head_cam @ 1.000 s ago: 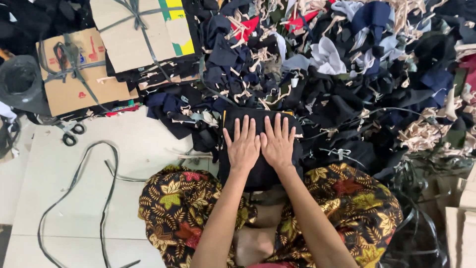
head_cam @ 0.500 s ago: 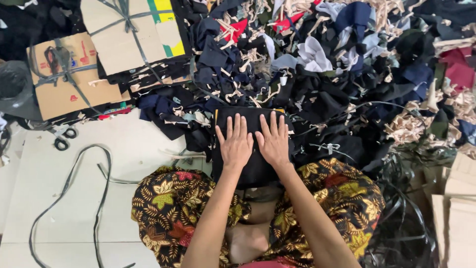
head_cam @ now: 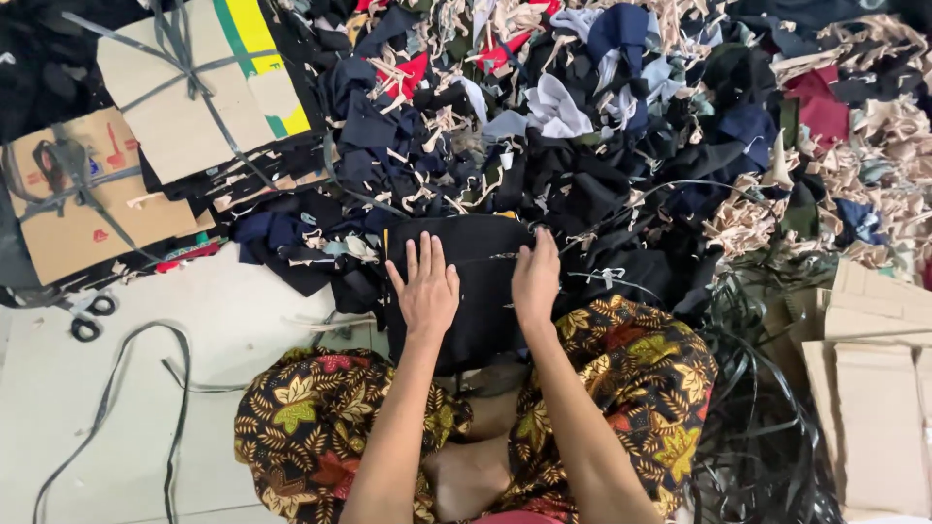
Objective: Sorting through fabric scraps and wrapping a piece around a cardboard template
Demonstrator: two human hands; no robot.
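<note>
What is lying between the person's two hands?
In the head view, only a strip of the black folded cloth shows between the left hand and the right hand; both rest flat on it.

Left hand (head_cam: pixel 425 289) and right hand (head_cam: pixel 536 281) flat on black cloth (head_cam: pixel 476 254) beside scrap pile (head_cam: pixel 621 126).

I see a flat black rectangular piece of cloth (head_cam: pixel 476 281), seemingly a stack of dark fabric, lying spread under my fingers. It runs from just past my fingertips back to my lap, its far edge straight and meeting the heap of scraps. My left fingers (head_cam: pixel 424 264) rest on its middle-left; my right fingers (head_cam: pixel 540 254) press near its right edge.
</note>
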